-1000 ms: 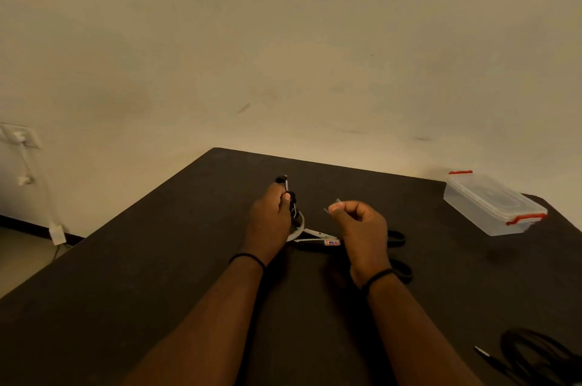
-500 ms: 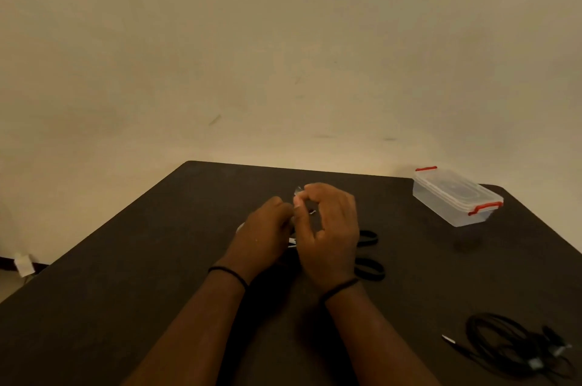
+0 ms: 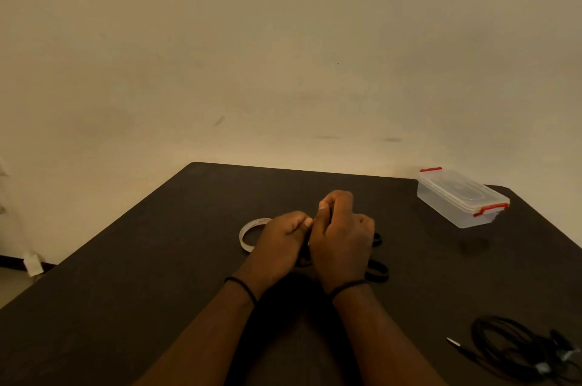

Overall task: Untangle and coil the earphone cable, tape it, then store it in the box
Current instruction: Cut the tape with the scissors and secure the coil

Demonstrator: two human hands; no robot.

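Head view: I see a dark matte table set against a plain wall.
Box: clear plastic, red clips, lid on, far right; long axis runs away-left to near-right.
Earphone cable: black tangle, near right edge, well apart from the box.
Hands: left hand and right hand touching, fingers curled; what each grip holds, I cannot tell.
Tape roll: pale ring, partly hidden by the left hand.
Scissors: black handles behind the right hand.

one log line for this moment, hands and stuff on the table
left hand: curled, grip hidden | right hand: curled, grip hidden | tape roll: by left hand | box: lid on | cable: loose on table
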